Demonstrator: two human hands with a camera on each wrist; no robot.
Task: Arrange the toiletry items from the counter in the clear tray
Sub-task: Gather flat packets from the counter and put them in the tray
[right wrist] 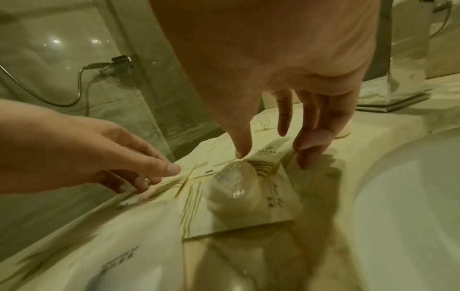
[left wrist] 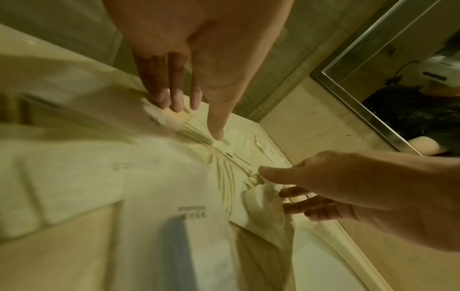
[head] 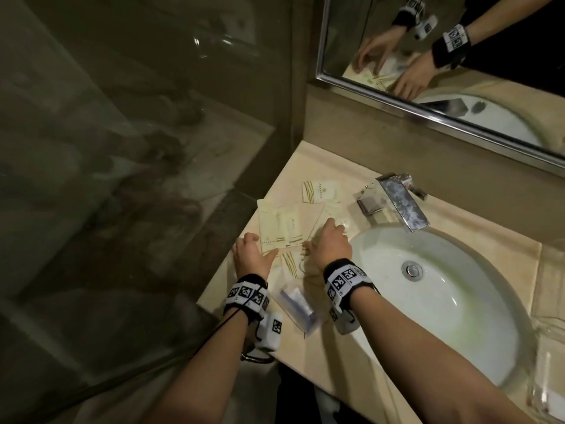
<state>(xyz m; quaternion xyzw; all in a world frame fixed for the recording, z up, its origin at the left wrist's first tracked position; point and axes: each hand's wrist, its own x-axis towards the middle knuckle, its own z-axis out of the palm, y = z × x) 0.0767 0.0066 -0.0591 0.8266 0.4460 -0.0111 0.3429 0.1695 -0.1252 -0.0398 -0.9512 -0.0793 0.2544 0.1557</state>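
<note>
Several cream toiletry packets [head: 284, 224] with gold stripes lie scattered on the beige counter [head: 308, 356] left of the sink. One more packet [head: 321, 191] sits farther back. My left hand [head: 260, 246] reaches over the near edge of the pile, its straight fingers [left wrist: 174, 100] touching a packet. My right hand [head: 321, 237] hovers spread over a packet with a clear round bulge [right wrist: 234, 189], the thumb tip touching it. A clear pouch with a blue item [head: 298, 304] lies near my wrists. The clear tray [head: 547, 335] stands at the far right edge, mostly cut off.
A white oval sink [head: 437, 301] fills the counter's middle, with a chrome faucet [head: 400, 203] behind it. A mirror [head: 458, 56] hangs on the back wall. A glass shower partition [head: 137, 148] borders the counter's left side.
</note>
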